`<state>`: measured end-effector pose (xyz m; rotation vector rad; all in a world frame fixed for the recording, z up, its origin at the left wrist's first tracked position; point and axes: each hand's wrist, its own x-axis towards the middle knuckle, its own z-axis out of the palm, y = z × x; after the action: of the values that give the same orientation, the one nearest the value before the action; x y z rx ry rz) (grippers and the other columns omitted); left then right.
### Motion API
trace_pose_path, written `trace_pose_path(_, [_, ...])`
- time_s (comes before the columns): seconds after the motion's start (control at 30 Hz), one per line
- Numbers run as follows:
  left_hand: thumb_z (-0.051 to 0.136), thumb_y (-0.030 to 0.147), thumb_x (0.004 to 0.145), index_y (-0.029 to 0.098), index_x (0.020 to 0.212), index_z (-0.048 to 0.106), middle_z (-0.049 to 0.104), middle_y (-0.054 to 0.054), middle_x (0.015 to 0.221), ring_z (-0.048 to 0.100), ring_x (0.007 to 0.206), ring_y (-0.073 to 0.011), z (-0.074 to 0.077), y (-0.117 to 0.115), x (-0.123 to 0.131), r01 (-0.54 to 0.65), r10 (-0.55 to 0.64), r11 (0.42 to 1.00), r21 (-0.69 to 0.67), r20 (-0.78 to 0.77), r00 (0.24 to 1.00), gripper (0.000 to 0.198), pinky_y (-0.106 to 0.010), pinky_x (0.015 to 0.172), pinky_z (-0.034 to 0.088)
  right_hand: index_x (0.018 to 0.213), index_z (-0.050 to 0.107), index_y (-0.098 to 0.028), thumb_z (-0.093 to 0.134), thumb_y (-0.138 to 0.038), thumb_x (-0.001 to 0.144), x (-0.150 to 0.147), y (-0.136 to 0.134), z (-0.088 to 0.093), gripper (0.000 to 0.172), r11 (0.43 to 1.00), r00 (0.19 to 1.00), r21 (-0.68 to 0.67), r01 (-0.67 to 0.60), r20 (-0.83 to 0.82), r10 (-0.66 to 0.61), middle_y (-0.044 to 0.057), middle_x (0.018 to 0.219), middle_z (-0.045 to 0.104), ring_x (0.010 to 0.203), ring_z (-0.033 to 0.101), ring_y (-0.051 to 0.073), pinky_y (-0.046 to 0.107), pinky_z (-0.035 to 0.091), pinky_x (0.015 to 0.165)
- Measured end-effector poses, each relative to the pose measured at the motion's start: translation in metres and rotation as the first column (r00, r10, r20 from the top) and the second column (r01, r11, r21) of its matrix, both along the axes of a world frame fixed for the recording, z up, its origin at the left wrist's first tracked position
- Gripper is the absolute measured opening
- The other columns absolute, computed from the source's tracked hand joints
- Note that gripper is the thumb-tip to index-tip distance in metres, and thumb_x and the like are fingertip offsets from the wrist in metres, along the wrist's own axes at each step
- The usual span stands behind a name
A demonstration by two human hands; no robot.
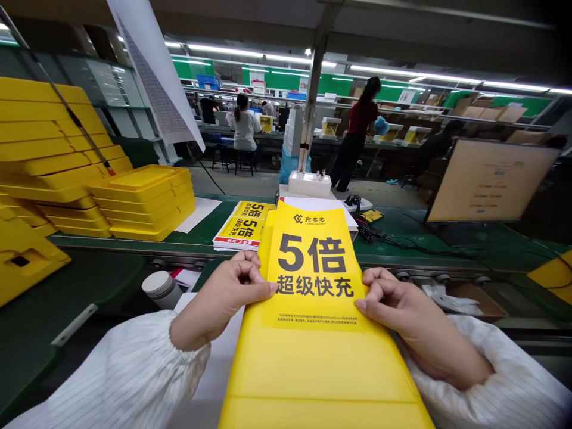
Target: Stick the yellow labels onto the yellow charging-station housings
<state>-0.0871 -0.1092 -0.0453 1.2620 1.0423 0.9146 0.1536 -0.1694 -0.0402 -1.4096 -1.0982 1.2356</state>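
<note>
A yellow sticker point(313, 262) with large black print lies over a long yellow plastic panel point(322, 381) in front of me. Its top end curls up off the panel. My left hand point(232, 286) pinches the sticker's left edge between thumb and fingers. At the right edge, my right hand point(393, 298) pinches it the same way. The sticker's lower part looks flat against the panel. Beyond my left hand sits a stack of printed sticker sheets point(243, 223), yellow with black characters and a red strip.
Yellow plastic housings point(143, 199) are piled at the left. A white-lidded container point(161, 289) stands near my left forearm. A monitor point(489, 182) is at the right, with black cables point(384, 235) nearby. A metal post point(311, 95) rises ahead; people work behind.
</note>
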Motion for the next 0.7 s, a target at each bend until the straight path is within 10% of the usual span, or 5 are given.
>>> trace_pose_path(0.2, [0.077, 0.033, 0.056, 0.020, 0.069, 0.040, 0.045, -0.001, 0.096, 0.052, 0.085, -0.0162, -0.004, -0.007, 0.002, -0.067, 0.068, 0.997, -0.041, 0.036, 0.997, 0.042, -0.030, 0.070, 0.045, 0.058, 0.036, -0.018, 0.080, -0.035, 0.052, 0.003, 0.000, -0.007, 0.047, 0.999, 0.995, 0.014, 0.048, -0.085, -0.047, 0.000, 0.083, 0.044, 0.073, 0.052, 0.015, 0.024, 0.049, 0.059])
trace_pose_path(0.33, [0.079, 0.046, 0.049, 0.029, 0.109, 0.038, 0.046, -0.011, 0.122, 0.054, 0.101, -0.0276, -0.011, -0.033, -0.001, -0.192, 0.211, 0.958, -0.211, 0.069, 0.975, 0.074, -0.039, 0.077, 0.048, 0.082, 0.054, -0.023, 0.072, -0.034, 0.067, 0.013, -0.002, -0.005, 0.026, 0.945, 0.953, 0.328, -0.011, 0.288, -0.089, 0.002, 0.089, 0.055, 0.083, 0.056, 0.018, 0.028, 0.051, 0.069])
trace_pose_path(0.5, [0.083, 0.043, 0.036, 0.037, 0.127, 0.039, 0.049, -0.009, 0.131, 0.043, 0.120, -0.0391, -0.027, -0.049, -0.014, 0.111, -0.024, 0.946, -0.306, 0.275, 0.961, 0.101, -0.051, 0.092, 0.042, 0.132, 0.042, -0.033, 0.049, -0.027, 0.087, -0.024, -0.001, 0.025, 0.045, 0.509, 0.509, 0.285, -0.812, 0.773, 0.379, 0.000, 0.136, 0.045, 0.126, 0.038, 0.016, 0.028, 0.026, 0.108])
trace_pose_path(0.6, [0.081, 0.042, 0.039, 0.042, 0.125, 0.044, 0.057, -0.001, 0.123, 0.037, 0.125, -0.0376, -0.039, -0.038, -0.013, 0.137, -0.071, 0.953, -0.271, 0.240, 0.968, 0.094, -0.051, 0.100, 0.036, 0.134, 0.036, -0.033, 0.049, -0.027, 0.088, -0.057, 0.039, 0.030, 0.048, 0.238, 0.216, 0.095, -0.967, 0.801, 0.558, -0.003, 0.137, 0.041, 0.131, 0.029, 0.015, 0.035, 0.008, 0.112])
trace_pose_path(0.7, [0.076, 0.050, 0.045, 0.036, 0.130, 0.040, 0.054, 0.001, 0.127, 0.028, 0.130, -0.0374, -0.059, -0.034, -0.009, 0.065, -0.009, 0.979, -0.194, 0.278, 0.961, 0.093, -0.053, 0.105, 0.028, 0.125, 0.050, -0.029, 0.068, -0.039, 0.071, -0.053, 0.119, 0.022, 0.058, 0.553, 0.453, 0.103, -0.827, 0.706, 0.545, 0.000, 0.137, 0.041, 0.133, 0.024, 0.024, 0.045, -0.003, 0.111])
